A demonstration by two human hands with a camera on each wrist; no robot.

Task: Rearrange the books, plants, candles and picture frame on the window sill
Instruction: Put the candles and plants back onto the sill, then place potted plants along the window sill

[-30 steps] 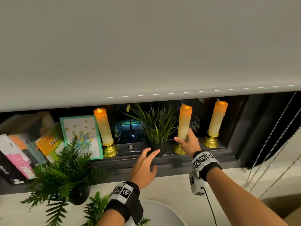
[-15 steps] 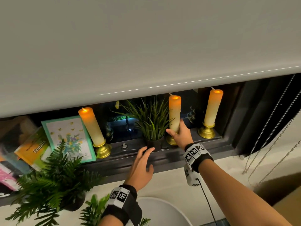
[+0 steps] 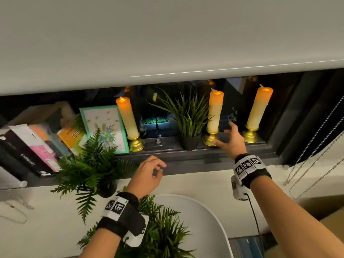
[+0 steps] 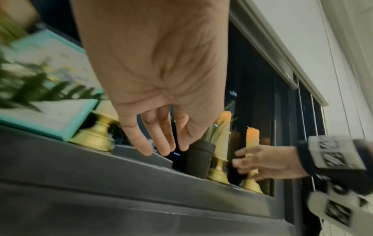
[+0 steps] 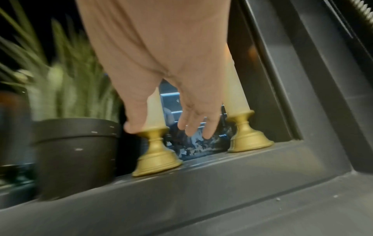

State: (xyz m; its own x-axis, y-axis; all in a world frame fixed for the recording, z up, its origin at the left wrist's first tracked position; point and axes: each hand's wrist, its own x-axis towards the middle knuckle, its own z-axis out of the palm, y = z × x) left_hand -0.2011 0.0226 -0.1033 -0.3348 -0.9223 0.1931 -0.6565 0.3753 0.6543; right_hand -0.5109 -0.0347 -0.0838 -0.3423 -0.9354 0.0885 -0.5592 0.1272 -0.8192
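Currently: middle candle (image 3: 214,116) on window sill (image 3: 204,159), R hand (image 3: 230,142) open beside it w/ thumb at base; L hand (image 3: 147,175) loosely curled, empty, below sill.

The books (image 3: 28,149) at the window sill's (image 3: 186,155) left end run off the picture's edge, their upper parts lost in shadow. The fern (image 3: 89,164) covers the picture frame's (image 3: 104,125) lower corner. Motion blurs the grass plant (image 5: 66,89) in the right wrist view.
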